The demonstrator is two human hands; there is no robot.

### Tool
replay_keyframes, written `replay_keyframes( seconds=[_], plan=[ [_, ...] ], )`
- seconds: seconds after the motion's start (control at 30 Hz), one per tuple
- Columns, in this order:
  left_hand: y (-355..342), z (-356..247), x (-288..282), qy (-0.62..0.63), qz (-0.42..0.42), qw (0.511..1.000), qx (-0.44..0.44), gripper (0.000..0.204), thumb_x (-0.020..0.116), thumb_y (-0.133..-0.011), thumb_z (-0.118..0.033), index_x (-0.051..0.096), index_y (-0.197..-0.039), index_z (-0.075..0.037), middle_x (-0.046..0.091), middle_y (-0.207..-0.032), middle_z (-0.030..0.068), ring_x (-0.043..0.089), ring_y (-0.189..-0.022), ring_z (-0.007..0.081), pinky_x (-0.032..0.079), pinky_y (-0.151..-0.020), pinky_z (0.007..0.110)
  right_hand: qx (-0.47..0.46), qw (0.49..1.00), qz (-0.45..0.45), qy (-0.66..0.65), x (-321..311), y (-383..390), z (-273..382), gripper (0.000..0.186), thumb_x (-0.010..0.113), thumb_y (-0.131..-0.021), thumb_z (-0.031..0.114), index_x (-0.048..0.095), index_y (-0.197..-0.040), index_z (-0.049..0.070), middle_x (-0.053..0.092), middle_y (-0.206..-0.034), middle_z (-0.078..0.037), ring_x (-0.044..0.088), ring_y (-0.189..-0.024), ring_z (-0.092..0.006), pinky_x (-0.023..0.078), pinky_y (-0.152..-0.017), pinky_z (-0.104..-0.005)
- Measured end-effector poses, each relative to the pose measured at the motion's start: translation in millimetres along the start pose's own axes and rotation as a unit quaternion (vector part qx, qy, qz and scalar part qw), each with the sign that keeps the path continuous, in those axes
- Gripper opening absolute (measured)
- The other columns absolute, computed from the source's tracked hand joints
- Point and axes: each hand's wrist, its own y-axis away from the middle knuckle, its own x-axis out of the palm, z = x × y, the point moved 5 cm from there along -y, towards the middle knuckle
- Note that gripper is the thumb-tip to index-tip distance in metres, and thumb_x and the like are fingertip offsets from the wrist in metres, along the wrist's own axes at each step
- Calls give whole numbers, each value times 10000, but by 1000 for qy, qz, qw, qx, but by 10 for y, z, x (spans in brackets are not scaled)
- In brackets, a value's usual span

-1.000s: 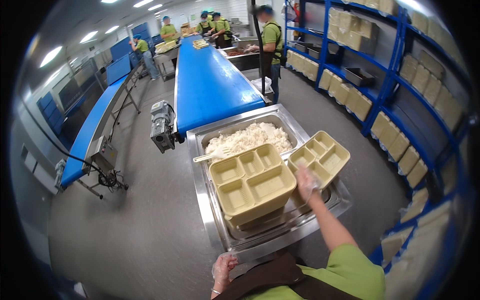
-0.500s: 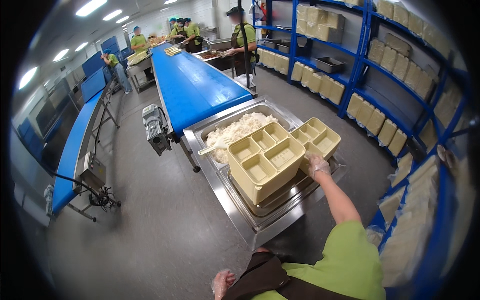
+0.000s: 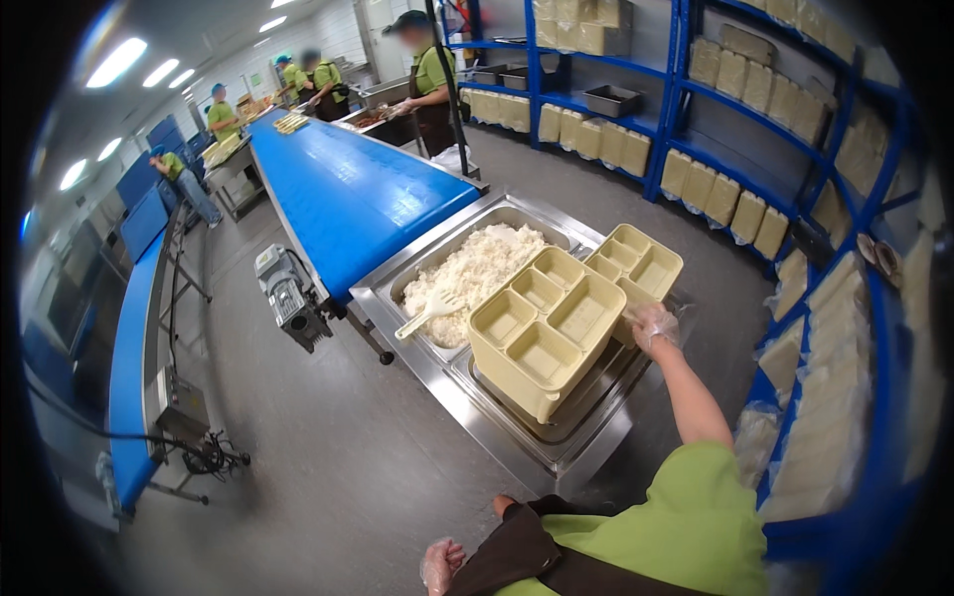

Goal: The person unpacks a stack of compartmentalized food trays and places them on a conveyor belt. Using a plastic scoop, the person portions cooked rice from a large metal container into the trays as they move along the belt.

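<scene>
In a clear glove, my right hand [image 3: 656, 326] grips the near side of the smaller stack of cream compartment trays [image 3: 651, 273], its fingertips partly hidden. To the left of it, a taller stack of the same trays [image 3: 547, 333] stands over the steel counter well, its top tray bare. My gloved left hand [image 3: 442, 566] hangs low beside my brown apron, fingers curled, with nothing visible in it. Behind the tall stack lies a steel pan of cooked rice [image 3: 477, 260]. A pale slotted serving spoon [image 3: 429, 314] rests on the rice, its handle over the pan's rim.
A blue conveyor belt [image 3: 348, 189] runs away from the counter, its motor [image 3: 288, 293] at the left side. A second belt [image 3: 137, 338] stands farther left. Blue shelves [image 3: 664, 109] with wrapped tray stacks line the right. Several co-workers stand near the far end.
My view has swung a little, so the far belt and co-workers sit further left. My right hand stays at the smaller stack, and my left hand still hangs low.
</scene>
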Motion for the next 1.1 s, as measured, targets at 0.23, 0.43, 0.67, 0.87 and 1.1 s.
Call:
replay_keyframes(
  seconds=[0.23, 0.43, 0.67, 0.87, 1.1],
  plan=[
    [-579, -400, 147, -73, 27, 996, -38, 319, 556, -818, -268, 537, -977, 8, 624, -865, 132, 616, -719, 191, 480, -632, 295, 56, 998, 35, 7, -118, -35, 97, 295, 544, -777, 197, 626, -1059, 179, 608, -1007, -89, 567, -968, -277, 473, -827, -373],
    [-806, -794, 674, -186, 150, 970, -53, 299, 550, -835, -272, 543, -979, -10, 625, -866, 95, 611, -737, 176, 479, -675, 280, 126, 952, -76, -270, -111, -21, -102, 340, 555, -831, 289, 602, -1109, 100, 635, -992, -138, 604, -923, -267, 463, -813, -332],
    [-1217, -1065, 580, -275, 235, 932, -19, 339, 498, -871, -323, 579, -965, -7, 640, -837, 72, 610, -708, 147, 484, -643, 265, 144, 978, -41, -148, -154, -190, 326, 324, 556, -771, 302, 629, -1043, 142, 646, -902, -136, 622, -813, -297, 485, -732, -382],
    [-1748, -1612, 479, -343, 257, 904, -3, 411, 489, -850, -390, 581, -995, -17, 636, -885, 51, 599, -756, 132, 465, -707, 254, 230, 966, -73, -88, -398, -103, 461, 311, 504, -734, 200, 647, -1002, 128, 632, -948, -163, 600, -881, -350, 473, -783, -416],
    [-2172, -2539, -11, -327, 208, 922, 6, 374, 508, -843, -344, 582, -991, -9, 642, -892, 50, 594, -754, 129, 470, -713, 259, 349, 929, -123, -20, -323, -145, 514, 266, 473, -787, 200, 648, -964, 105, 618, -971, -185, 592, -909, -353, 474, -759, -410]
  ],
)
